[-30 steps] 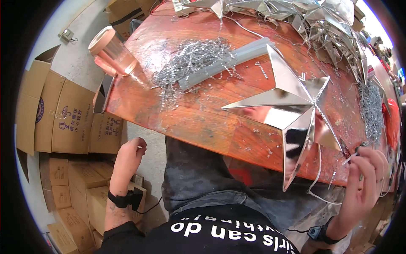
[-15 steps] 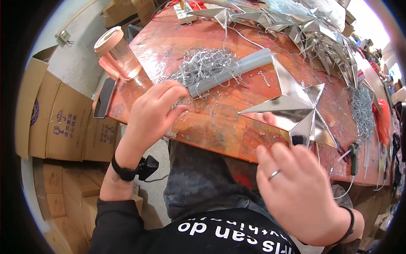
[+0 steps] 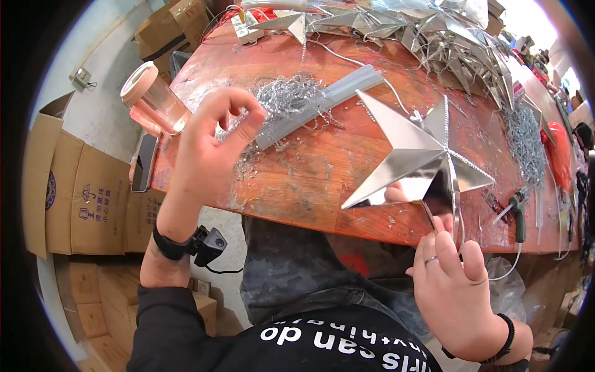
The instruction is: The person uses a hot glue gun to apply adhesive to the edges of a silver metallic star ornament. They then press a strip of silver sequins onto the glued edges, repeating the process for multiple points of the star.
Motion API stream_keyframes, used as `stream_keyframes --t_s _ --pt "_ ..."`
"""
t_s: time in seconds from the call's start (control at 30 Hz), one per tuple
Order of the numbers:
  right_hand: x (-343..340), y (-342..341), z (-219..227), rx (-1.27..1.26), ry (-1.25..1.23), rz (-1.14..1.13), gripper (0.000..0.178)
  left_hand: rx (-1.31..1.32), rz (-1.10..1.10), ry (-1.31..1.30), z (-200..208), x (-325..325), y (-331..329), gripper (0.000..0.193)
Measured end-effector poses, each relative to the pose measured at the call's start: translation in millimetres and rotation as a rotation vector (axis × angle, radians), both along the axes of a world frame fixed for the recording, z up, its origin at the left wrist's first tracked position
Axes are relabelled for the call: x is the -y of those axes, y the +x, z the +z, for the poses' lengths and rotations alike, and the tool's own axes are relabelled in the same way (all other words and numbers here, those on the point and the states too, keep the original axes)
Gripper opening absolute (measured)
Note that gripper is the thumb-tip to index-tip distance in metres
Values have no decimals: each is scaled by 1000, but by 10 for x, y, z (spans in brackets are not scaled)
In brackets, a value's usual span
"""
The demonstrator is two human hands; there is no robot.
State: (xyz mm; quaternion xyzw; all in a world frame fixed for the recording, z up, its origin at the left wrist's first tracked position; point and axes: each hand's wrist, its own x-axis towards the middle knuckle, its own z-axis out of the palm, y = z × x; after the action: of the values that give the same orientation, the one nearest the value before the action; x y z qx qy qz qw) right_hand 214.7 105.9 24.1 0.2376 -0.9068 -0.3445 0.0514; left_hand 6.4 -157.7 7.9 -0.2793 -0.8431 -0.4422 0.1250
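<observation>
A silver mirrored star (image 3: 403,167) with sparkling trim along some ridges lies at the table's near edge, right of centre. My right hand (image 3: 452,285) has its fingers closed on the star's lowest point, and part of that point is hidden by them. My left hand (image 3: 214,139) is raised over the table's left part, thumb and fingers curled into a pinch. Whatever is between those fingertips is too small to make out. Just beyond it lie a tangled heap of silver bead strands (image 3: 288,93) and a bundle of translucent sticks (image 3: 322,105).
A glue gun (image 3: 519,217) with a white cord lies at the right edge, near more tangled silver strands (image 3: 524,146). Several silver stars (image 3: 458,56) are piled at the back. A pink-lidded bottle (image 3: 155,102) and a phone (image 3: 144,162) are at the left, above cardboard boxes (image 3: 102,192).
The star has turned counterclockwise, and my right hand has closed on its lower point. My left hand has lifted from beside the bead heap, its fingers curling in. The view has shifted slightly.
</observation>
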Motion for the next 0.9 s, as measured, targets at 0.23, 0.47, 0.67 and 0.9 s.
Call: stream_keyframes --t_s 0.23,0.47,0.67,0.9 --pt "-70 163 2 39 -133 134 35 65 -141 360 464 -188 -133 13" --pt "-75 267 110 29 -555 340 22 -26 -200 512 1042 -180 -503 20" --pt "2 227 168 123 -729 306 23 -78 -237 431 1686 -21 -1075 22" --pt "168 -139 -306 29 -1195 224 48 48 -249 75 1462 -268 -862 20"
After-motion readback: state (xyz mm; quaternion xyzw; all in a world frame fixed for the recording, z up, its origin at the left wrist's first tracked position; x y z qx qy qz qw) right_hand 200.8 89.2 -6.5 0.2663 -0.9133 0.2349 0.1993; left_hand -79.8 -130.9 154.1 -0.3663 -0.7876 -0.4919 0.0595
